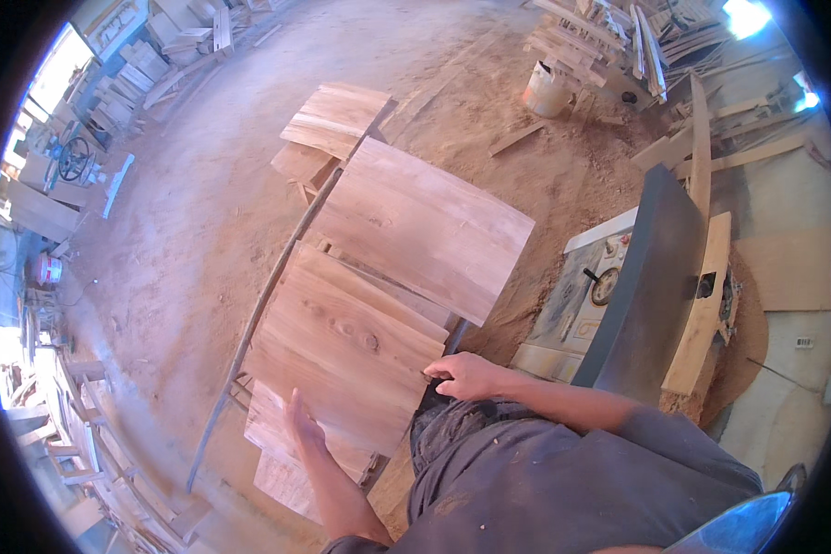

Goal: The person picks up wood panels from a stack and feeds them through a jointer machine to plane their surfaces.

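Note:
A wide wooden panel (342,328) with dark knots lies in front of me, on top of other boards. My left hand (305,427) is at its near-left edge, fingers stretched out along the wood. At the panel's right corner, near my waist, my right hand (466,377) has its fingers curled at the edge; their undersides are hidden. Just beyond lies a second large panel (425,226), paler and turned at the same slant. Part of another board (402,300) shows between the two. More boards (282,485) stick out beneath my left forearm.
A long thin rail (266,300) runs along the panels' left side. Smaller boards (332,120) sit at its far end. To my right stands a machine with a dark grey curved surface (632,277) and a handwheel (605,286). A white bucket (547,90) and scrap wood stand on the dusty floor.

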Motion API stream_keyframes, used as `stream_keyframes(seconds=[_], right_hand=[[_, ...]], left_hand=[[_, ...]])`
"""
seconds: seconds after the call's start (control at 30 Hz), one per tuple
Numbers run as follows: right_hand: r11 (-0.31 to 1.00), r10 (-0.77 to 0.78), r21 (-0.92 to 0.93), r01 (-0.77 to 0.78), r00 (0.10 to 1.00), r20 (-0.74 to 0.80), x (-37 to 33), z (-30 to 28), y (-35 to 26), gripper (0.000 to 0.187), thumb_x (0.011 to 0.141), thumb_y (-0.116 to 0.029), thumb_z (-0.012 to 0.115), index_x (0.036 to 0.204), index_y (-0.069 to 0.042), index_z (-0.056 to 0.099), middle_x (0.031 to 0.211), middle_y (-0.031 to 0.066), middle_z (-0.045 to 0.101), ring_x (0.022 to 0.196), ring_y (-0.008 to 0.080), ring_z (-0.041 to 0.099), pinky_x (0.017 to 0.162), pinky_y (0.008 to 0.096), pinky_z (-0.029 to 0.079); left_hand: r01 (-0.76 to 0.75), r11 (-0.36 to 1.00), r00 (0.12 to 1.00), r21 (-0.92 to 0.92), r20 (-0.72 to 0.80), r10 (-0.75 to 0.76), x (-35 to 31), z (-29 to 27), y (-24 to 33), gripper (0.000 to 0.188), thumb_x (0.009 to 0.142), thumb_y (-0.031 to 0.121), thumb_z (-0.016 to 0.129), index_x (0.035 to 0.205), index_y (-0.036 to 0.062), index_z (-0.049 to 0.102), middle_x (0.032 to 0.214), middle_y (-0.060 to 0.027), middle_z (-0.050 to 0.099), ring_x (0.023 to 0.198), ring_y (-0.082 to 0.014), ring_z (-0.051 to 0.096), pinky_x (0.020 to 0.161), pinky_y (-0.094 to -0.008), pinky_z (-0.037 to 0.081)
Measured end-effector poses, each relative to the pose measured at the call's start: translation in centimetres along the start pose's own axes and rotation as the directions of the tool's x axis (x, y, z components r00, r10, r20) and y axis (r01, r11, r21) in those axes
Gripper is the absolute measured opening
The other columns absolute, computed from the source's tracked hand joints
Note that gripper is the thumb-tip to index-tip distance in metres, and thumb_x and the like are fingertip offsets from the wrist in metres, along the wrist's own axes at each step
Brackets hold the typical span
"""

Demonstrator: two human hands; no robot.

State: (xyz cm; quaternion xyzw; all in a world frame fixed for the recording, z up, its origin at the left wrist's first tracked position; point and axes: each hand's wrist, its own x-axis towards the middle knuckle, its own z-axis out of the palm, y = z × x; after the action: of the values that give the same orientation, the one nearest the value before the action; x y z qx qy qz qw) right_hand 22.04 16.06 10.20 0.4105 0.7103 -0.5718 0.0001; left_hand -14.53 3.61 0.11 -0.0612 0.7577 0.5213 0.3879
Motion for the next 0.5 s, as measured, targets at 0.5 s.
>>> stream_keyframes(seconds=[0.5], right_hand=[[0.983,0.174,-0.041,-0.179,0.979,-0.103,4.0,-10.3,7.8,0.045,0.086,-0.021,0.070,0.127,-0.003,0.066,0.118,0.0195,0.071,0.108,0.0306,0.069,0.094,0.0402,0.054]], left_hand=[[-0.126,0.988,0.985,-0.092,-0.126,0.114,2.5,9.3,-2.2,0.099,0.080,0.009,0.079,0.157,-0.0087,0.020,0.150,-0.0253,0.046,0.129,-0.0378,0.054,0.109,-0.0478,0.045]])
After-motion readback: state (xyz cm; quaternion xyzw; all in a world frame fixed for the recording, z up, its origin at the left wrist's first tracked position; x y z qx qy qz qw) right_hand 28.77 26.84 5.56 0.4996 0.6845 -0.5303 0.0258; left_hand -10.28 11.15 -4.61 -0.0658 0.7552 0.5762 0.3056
